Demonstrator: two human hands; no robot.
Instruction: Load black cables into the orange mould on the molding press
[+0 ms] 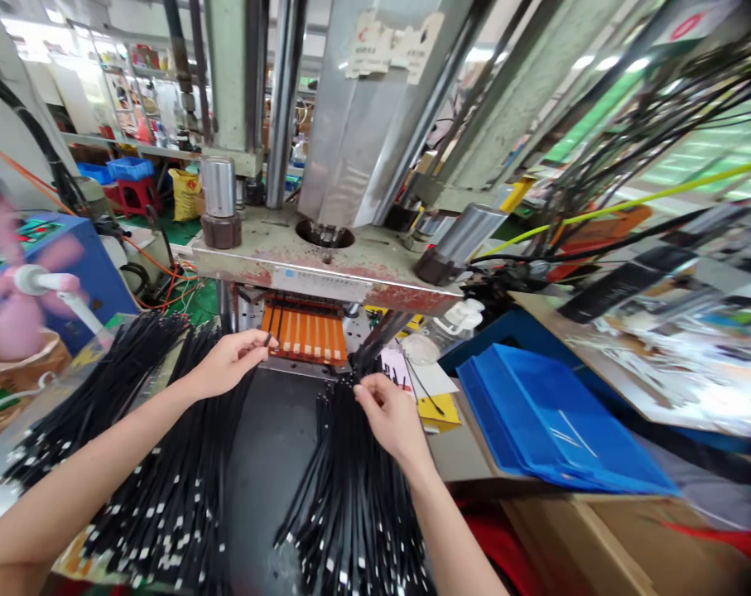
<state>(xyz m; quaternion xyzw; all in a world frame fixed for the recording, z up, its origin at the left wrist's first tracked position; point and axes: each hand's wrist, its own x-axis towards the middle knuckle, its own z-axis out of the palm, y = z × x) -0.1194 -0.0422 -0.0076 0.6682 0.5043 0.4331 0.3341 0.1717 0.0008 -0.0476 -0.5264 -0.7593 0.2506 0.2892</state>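
1. At the near left edge of the orange, slotted, flat plate [313, 338], your left hand [226, 364] pinches a thin black flexible strip [267, 340] between thumb and forefinger. Dark strips lie along the left side of the plate, while pale squares line its near edge.

2. To the right of the plate and nearer to you, your right hand [392, 416] has its thumb and fingers curled at the far end of a thick bundle of black strips with pale tips [356, 505]. You have the fingertips against that end; whether they grasp a single strip, you cannot tell from this view.

3. Between your forearms, that bundle fans out towards you over a smooth dark work surface [267, 472], its pale tips at the near end.

4. On the left, two more spreads of black pale-tipped strips lie side by side: a farther left heap [102, 397] and a nearer right heap [176, 472], partly behind your left forearm.

5. Above and beyond the plate stands a pale green, worn metal press frame [375, 269].

6. To your right sit blue plastic trays [536, 414], with a brown cardboard box [586, 538] nearer to you. Far left is a blurred pink-bladed fan [31, 281].
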